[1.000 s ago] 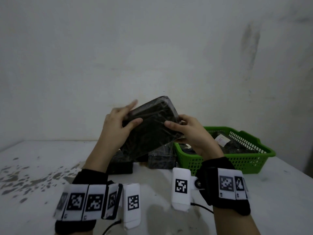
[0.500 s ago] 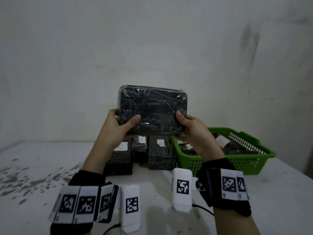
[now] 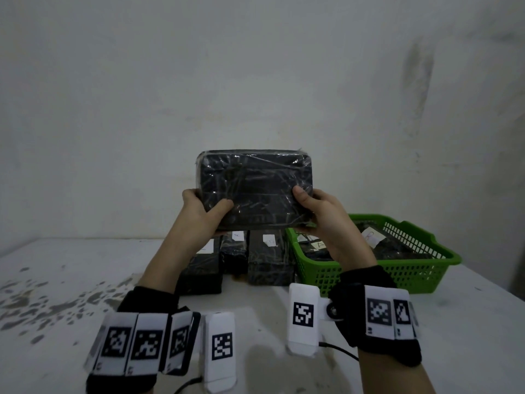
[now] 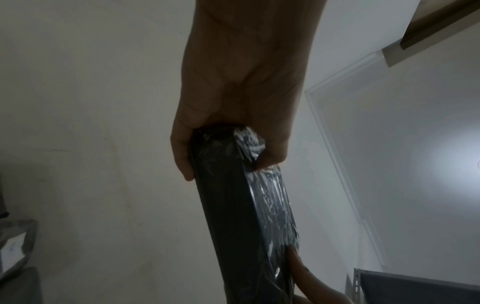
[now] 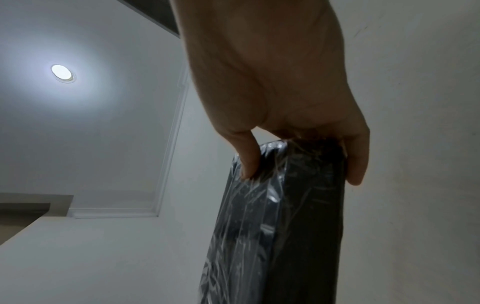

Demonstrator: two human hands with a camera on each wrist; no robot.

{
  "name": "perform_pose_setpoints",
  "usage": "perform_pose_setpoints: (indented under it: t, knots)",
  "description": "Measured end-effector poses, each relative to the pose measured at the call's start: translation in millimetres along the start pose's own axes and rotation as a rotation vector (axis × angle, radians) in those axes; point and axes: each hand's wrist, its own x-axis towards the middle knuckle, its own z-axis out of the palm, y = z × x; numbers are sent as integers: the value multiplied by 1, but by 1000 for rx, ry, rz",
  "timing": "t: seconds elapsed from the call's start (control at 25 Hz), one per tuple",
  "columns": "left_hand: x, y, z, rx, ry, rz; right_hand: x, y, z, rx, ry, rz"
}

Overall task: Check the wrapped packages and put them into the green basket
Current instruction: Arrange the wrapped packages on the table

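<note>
- A wrapped package (image 3: pixel 255 189) is held upright at the centre of the head view, its broad face turned toward the camera, well above the table (image 3: pixel 85 265).
- The left hand (image 3: pixel 202 211) is clamped on its lower left corner, thumb across the front; the right hand (image 3: pixel 321 211) is clamped on the lower right corner in the same way.
- In both wrist views the thumbs and fingers are seen pinching the package's narrow edges through the glossy film.
- The checking step appears to be in hand: the package should be turned slowly so each face is shown, with the grip kept at the corners so the film is not torn or hidden.
- The green basket (image 3: pixel 443 257) sits at the right of the frame, already holding packages; three more packages (image 3: pixel 267 260) stand at centre, below the held one.
</note>
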Motion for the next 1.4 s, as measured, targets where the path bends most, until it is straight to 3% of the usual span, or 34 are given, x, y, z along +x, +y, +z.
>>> perform_pose_setpoints:
  t: [0.12,0.24,0.32,0.56,1.08,1.28,1.4]
  knots:
    - [-1,1,2,-54,-21,51,-1,0,1,5,16,-7]
    - [-3,1,1,-73,-8,118,1,1,0,-7,127,-62]
    - [-2,2,-1,-75,-7,133,1,2,-1,-117,167,-120]
    - [-1,0,-7,-73,95,108,-6,-2,1,-203,101,-166]
    - [-1,0,-4,-144,-2,118,0,2,-3,-242,170,-208]
    - [-2,-2,-9,-60,42,247,2,6,2,-266,109,-33]
    - [-5,1,-2,88,-42,388,-2,3,14,-107,-35,52]
